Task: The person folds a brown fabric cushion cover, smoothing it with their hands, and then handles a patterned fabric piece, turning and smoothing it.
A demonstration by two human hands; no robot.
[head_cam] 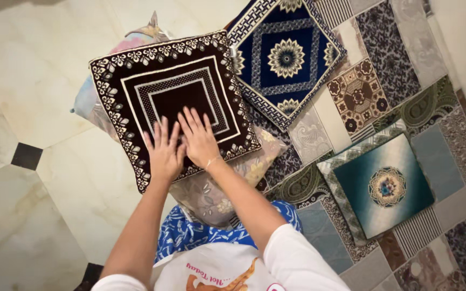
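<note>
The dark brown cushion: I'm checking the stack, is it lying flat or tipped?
Flat: the dark brown cushion lies face up atop other pillows, both hands pressing it.

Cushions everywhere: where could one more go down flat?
Bare marble floor left of the brown cushion is widest. On the patchwork cover, free patches lie between the blue cushion and teal cushion. Crowded where both hands press the stacked cushions.

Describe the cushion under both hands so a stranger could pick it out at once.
Start at the patchwork-covered bed on the right, then look to its left edge, over the marble floor. There the dark brown cushion tops a pile, with the left hand and right hand flat on it. Unlike the blue cushion and teal cushion, it has nested cream squares.
</note>
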